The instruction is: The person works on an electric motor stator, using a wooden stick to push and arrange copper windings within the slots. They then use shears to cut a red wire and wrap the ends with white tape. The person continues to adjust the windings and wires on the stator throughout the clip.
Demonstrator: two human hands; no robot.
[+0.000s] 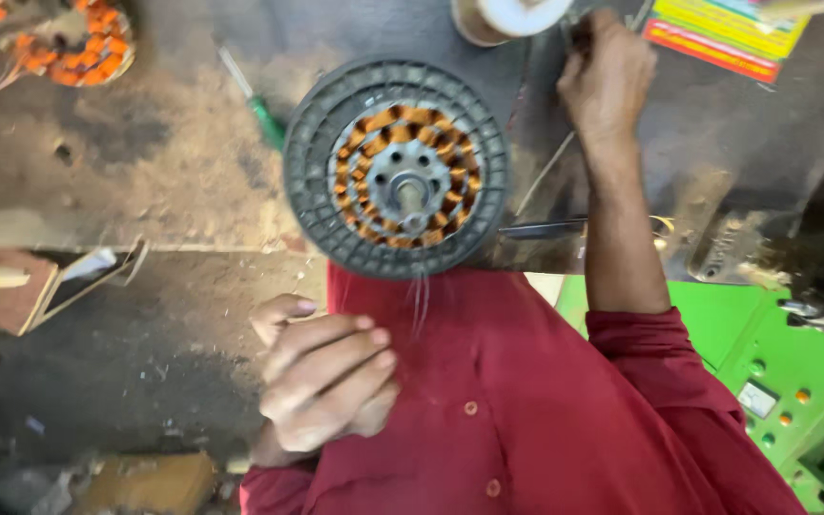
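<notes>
With the right hand [607,76] pinching wire beyond the motor coil [398,170] and the left hand [326,381] loosely curled, empty, the thin strands could snap or tangle.

Left hand [326,381] low, close to torso, fingers curled loosely inward, knuckles up, thumb tucked under; holds nothing visible. Left wrist bent, red sleeve at its base. Right arm stretched forward, forearm bare, red sleeve pushed to elbow. Right hand [607,76] far ahead, back toward camera, fingers bunched in pinch; fingertips blurred, contents unclear.
</notes>
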